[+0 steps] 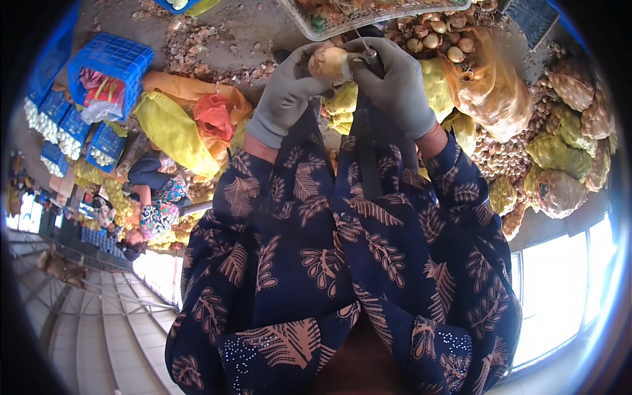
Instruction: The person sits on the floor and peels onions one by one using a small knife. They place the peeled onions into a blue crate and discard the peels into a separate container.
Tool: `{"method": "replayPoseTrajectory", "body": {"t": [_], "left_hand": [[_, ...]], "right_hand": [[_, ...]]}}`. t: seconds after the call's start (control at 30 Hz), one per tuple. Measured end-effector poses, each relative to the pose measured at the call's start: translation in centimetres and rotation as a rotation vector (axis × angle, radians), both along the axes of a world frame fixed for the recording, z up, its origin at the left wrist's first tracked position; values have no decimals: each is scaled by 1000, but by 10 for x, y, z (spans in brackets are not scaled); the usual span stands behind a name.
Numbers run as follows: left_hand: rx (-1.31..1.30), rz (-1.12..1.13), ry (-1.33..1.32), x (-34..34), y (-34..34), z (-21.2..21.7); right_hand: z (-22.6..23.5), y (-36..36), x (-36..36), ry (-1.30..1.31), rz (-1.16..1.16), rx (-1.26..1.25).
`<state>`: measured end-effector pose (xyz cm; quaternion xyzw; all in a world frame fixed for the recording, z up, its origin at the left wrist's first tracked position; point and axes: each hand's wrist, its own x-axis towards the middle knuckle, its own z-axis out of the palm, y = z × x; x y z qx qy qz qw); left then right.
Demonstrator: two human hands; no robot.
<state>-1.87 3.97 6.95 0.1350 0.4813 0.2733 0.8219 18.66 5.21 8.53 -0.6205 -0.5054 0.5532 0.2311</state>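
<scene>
My left hand (284, 95), in a grey glove, is closed round an onion (328, 63) with pale flesh and some brown skin. Close beside it, my gloved right hand (399, 82) grips a small knife (372, 60) by its dark handle, the thin blade pointing away from me. The thumb of the right hand is by the onion's right end; whether it touches cannot be made out. Both hands are held up over my lap, just short of a pale-rimmed crate (388, 14) with onion skins in it.
Loose onions (431, 41) lie to the right, by an orange mesh sack (490, 85); more filled sacks (559, 191) stand beyond. At left are a blue crate (108, 62), yellow sacking (174, 135) and crates of white onions (69, 141). Another person (158, 210) sits farther left.
</scene>
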Motion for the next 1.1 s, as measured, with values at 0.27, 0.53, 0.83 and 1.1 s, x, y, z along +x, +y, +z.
{"method": "replayPoseTrajectory", "body": {"t": [0.27, 0.53, 0.83, 1.1], "left_hand": [[-285, 540, -291, 5, -19, -19], [-399, 574, -408, 6, -9, -22], [-379, 584, -329, 6, -21, -33], [-281, 406, -236, 12, -33, -22]], "right_hand": [[8, -2, -20, -67, 154, 244], [-99, 67, 40, -370, 154, 12], [-21, 27, 5, 181, 59, 25], [-23, 42, 1, 99, 353, -166]]}}
